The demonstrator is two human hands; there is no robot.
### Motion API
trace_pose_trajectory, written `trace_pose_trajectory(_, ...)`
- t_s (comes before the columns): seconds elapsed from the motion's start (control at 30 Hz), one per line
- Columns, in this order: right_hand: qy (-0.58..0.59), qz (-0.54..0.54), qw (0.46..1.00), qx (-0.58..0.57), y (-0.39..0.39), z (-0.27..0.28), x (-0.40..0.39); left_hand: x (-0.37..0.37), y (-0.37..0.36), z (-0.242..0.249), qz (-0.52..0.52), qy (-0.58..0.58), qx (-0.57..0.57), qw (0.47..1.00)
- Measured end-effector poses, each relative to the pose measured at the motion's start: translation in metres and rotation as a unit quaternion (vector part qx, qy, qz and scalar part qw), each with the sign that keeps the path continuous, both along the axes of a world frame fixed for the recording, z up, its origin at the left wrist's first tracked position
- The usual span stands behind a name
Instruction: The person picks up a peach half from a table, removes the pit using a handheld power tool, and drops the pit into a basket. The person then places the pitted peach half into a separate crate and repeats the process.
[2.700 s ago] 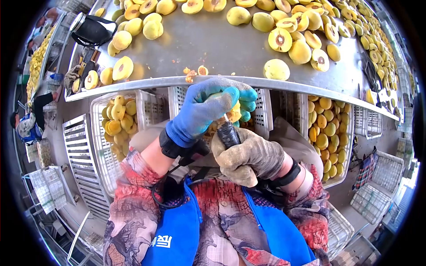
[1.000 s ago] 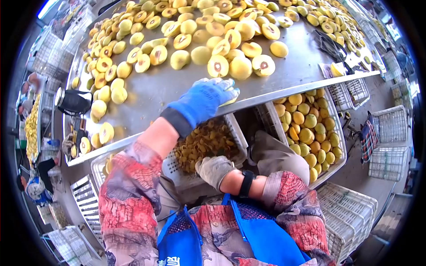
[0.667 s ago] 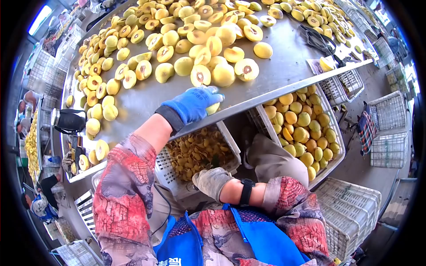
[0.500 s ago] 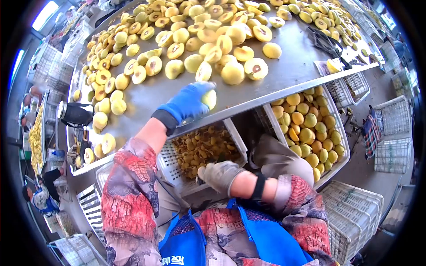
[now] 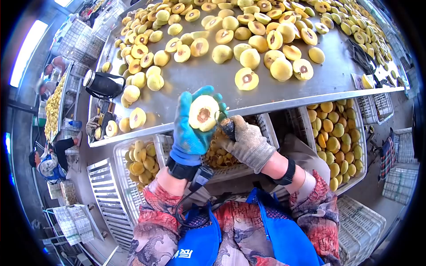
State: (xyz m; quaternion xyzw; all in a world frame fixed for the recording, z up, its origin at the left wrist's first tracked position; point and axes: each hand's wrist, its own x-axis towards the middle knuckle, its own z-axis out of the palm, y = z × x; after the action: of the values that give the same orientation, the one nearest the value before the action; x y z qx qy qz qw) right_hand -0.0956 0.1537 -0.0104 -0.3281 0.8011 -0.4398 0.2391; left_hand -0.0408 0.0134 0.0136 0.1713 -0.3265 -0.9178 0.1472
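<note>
My left hand [image 5: 193, 128], in a blue glove, holds a peach half [image 5: 203, 113] with its cut face turned up, the brown centre showing. Close beside it, my right hand [image 5: 252, 144], in a grey knit glove, is closed around a small tool with a dark handle [image 5: 228, 129]. The tool's working end is hidden at the edge of the fruit, so its kind does not show. Below both hands, a white crate [image 5: 266, 128] contains yellow-brown scraps [image 5: 219, 154]. Just beyond them on the metal table [image 5: 195, 84] lies another peach half [image 5: 246, 79].
Many cut peaches [image 5: 248, 57] cover the table's far part. Whole peaches fill a crate [image 5: 337, 133] at right, and more fruit sits in a left crate [image 5: 119, 155]. A black jug [image 5: 104, 84] lies at the table's left end. A person [image 5: 49, 164] sits far left.
My left hand has drawn back from the table with the peach half and turned it face up. My right hand has risen with the tool to meet it. The view has shifted.
</note>
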Motion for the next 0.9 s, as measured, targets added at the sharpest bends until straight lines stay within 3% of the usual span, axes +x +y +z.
trace_pose_trajectory(0.13,0.027,0.013,0.999,0.01,-0.011,-0.001,0.003,0.003,0.005,-0.011,0.022,0.018,0.007,1.0)
trace_pose_trajectory(0.5,-0.011,0.021,1.0,-0.015,-0.029,-0.01,0.014,0.009,0.012,-0.014,0.094,0.037,-0.141,0.985)
trace_pose_trajectory(0.77,-0.136,0.044,0.99,0.009,-0.029,-0.011,0.023,0.017,0.012,-0.021,0.099,0.021,-0.205,0.974)
trace_pose_trajectory(0.8,-0.108,0.042,0.993,-0.018,-0.027,-0.013,0.026,0.017,0.013,-0.02,0.101,0.01,-0.213,0.972)
trace_pose_trajectory(0.9,-0.158,0.048,0.986,0.028,-0.026,-0.005,0.025,0.019,0.012,-0.018,0.071,-0.005,-0.213,0.974)
